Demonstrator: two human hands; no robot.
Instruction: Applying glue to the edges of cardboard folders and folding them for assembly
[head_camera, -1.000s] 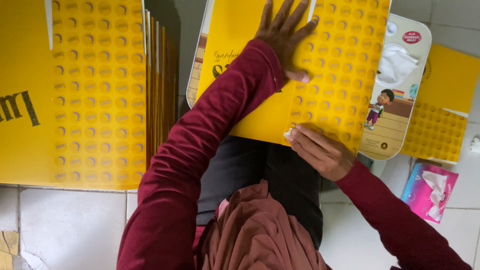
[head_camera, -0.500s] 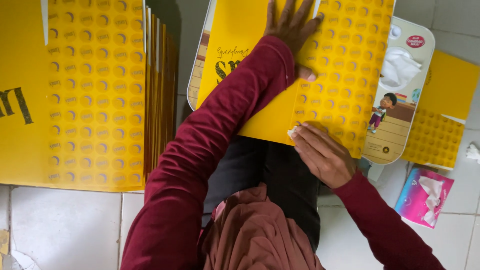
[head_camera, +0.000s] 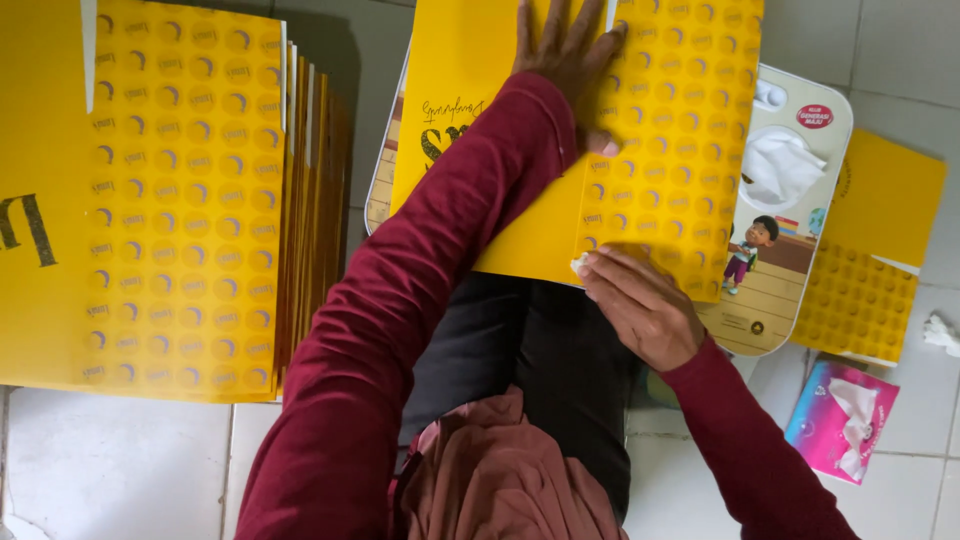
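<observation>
Two hands work one yellow folder (head_camera: 530, 200), which lies across the person's lap and over a cream tray (head_camera: 790, 250) with a cartoon picture on it, toward the far middle of the tiled floor (head_camera: 110, 460). Left hand (head_camera: 565, 50) lies flat on the folder's upper part, fingers spread apart, palm pressing it down; it clamps nothing. Right hand (head_camera: 640, 305) sits at the folder's near edge, fingertips pinched together on a small white scrap (head_camera: 579, 264), which looks like tissue, held against the cover's dotted half. Step in hand, by my reading: wiping or rubbing a spot at the folder's near edge while the other hand steadies it. A further move would call for steady downward pressure from the left hand so the cover does not slide, and short light strokes so the card is not creased. A stack of like yellow folders (head_camera: 190, 200) lies at the left edge of the floor, edges fanned. Another yellow folder (head_camera: 870, 260) lies at the right, partly under the tray. A pink tissue pack (head_camera: 840, 420) rests near the right near corner, one crumpled tissue (head_camera: 940, 332) beyond it. Surface: pale square tiles with grey joints; little of the room is visible.
</observation>
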